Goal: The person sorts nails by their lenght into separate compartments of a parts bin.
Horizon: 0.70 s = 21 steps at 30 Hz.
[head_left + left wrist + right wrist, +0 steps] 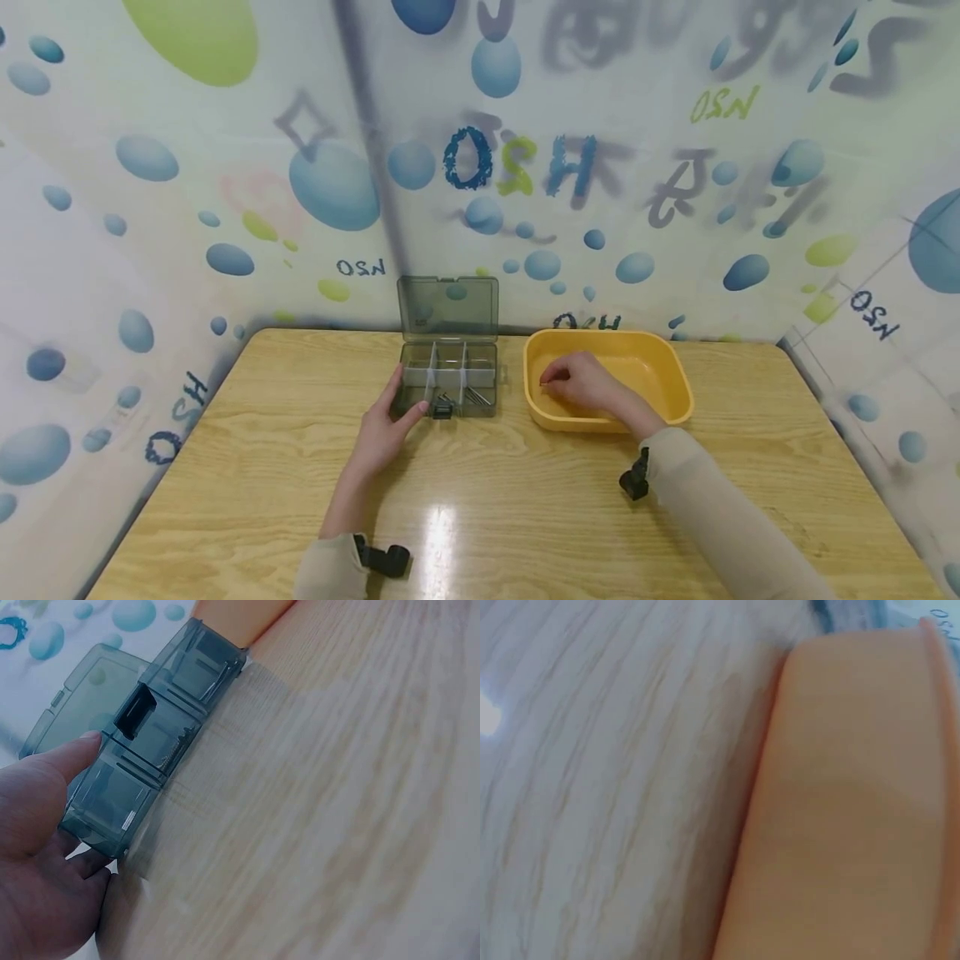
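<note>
A grey see-through compartment box stands on the table with its lid raised at the back. My left hand holds the box by its left end, the thumb at the front rim and the fingers along the side. Several thin metal pins lie in the front right compartment, with more in the front middle one behind the dark latch. My right hand is inside the yellow bin, thumb and fingertips pinched together near its left wall. A tiny thin piece shows at those fingertips; its kind is too small to tell.
The wooden table runs back to a printed curtain of bubbles and letters, close behind box and bin. In the right wrist view the bin's outer wall fills the right side and hides the hand. The bin stands right of the box.
</note>
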Each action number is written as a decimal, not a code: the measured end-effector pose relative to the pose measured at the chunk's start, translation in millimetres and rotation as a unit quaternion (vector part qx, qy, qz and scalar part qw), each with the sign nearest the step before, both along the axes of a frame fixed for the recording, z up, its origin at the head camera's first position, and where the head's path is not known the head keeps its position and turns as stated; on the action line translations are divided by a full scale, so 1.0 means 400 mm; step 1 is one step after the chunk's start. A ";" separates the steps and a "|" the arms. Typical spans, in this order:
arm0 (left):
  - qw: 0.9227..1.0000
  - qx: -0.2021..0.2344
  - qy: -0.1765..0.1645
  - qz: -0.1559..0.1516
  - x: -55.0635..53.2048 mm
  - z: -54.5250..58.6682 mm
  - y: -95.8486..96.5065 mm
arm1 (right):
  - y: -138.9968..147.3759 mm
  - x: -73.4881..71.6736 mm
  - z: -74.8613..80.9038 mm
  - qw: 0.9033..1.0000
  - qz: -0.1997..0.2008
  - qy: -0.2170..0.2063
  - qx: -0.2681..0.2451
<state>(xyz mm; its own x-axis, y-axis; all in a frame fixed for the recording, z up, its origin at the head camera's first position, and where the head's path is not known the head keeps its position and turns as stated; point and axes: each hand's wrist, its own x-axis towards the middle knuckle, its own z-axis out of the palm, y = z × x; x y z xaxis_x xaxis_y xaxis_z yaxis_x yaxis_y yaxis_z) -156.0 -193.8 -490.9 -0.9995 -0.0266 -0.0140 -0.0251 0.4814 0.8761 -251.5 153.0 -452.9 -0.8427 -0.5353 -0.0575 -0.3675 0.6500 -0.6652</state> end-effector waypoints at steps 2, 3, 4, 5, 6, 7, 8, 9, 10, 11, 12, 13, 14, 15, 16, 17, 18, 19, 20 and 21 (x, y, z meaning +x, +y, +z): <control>1.000 0.001 0.000 -0.001 0.000 -0.001 0.001 | -0.004 0.004 0.006 1.000 -0.010 -0.001 -0.014; 1.000 0.002 0.000 -0.001 0.000 -0.001 0.001 | -0.007 0.006 0.009 1.000 -0.014 0.002 -0.020; 1.000 0.001 0.000 -0.001 0.000 -0.002 0.001 | -0.010 0.007 0.012 1.000 -0.015 0.006 -0.027; 1.000 0.001 0.001 -0.002 0.000 -0.002 0.001 | -0.012 0.009 0.015 0.999 -0.015 0.010 -0.033; 1.000 0.001 0.002 -0.003 -0.001 -0.002 0.002 | -0.015 0.011 0.018 0.999 -0.019 0.012 -0.036; 1.000 0.001 0.002 -0.004 -0.001 -0.002 0.001 | -0.018 0.011 0.021 0.999 -0.021 0.016 -0.040; 1.000 0.000 0.002 -0.004 -0.001 -0.001 0.000 | -0.022 0.012 0.024 0.999 -0.025 0.020 -0.043; 1.000 0.000 0.002 -0.005 -0.002 -0.001 0.000 | -0.025 0.013 0.027 0.998 -0.027 0.025 -0.045; 1.000 -0.001 0.001 -0.005 -0.002 -0.001 -0.001 | -0.028 0.013 0.029 0.998 -0.030 0.028 -0.049; 1.000 -0.002 0.001 -0.006 -0.003 -0.001 -0.001 | -0.031 0.013 0.031 0.998 -0.034 0.028 -0.053; 1.000 -0.001 0.000 -0.006 -0.003 -0.001 -0.001 | -0.034 0.013 0.032 0.997 -0.039 0.029 -0.056; 1.000 -0.002 0.000 -0.005 -0.004 -0.001 -0.001 | -0.036 0.013 0.033 0.997 -0.043 0.031 -0.060; 1.000 -0.003 0.000 -0.005 -0.004 -0.002 -0.001 | -0.040 0.014 0.034 0.996 -0.047 0.032 -0.063; 1.000 -0.003 0.000 -0.005 -0.005 -0.002 -0.001 | -0.043 0.015 0.035 0.996 -0.051 0.032 -0.066; 1.000 -0.002 0.001 -0.005 -0.005 -0.002 -0.002 | -0.046 0.017 0.036 0.996 -0.055 0.032 -0.069; 1.000 0.000 0.001 -0.005 -0.005 -0.002 -0.001 | -0.050 0.018 0.038 0.995 -0.056 0.033 -0.070; 1.000 0.001 0.001 -0.005 -0.004 -0.002 -0.001 | -0.054 0.021 0.040 0.995 -0.058 0.037 -0.071; 1.000 0.002 0.001 -0.005 -0.004 -0.002 -0.001 | -0.058 0.023 0.043 0.995 -0.059 0.038 -0.072; 1.000 0.004 0.001 -0.005 -0.004 -0.001 0.000 | -0.062 0.024 0.046 0.995 -0.058 0.040 -0.073; 1.000 0.004 0.001 -0.004 -0.004 -0.001 0.000 | -0.066 0.025 0.049 0.995 -0.056 0.041 -0.073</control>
<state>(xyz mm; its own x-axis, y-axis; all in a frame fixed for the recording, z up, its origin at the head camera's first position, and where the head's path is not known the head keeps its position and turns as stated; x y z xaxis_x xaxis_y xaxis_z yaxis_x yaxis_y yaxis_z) -157.5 -193.9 -491.2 -0.9998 -0.0182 -0.0117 -0.0189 0.4742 0.8802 -241.5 126.5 -433.2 -0.8966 -0.4345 0.0859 -0.3547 0.5882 -0.7268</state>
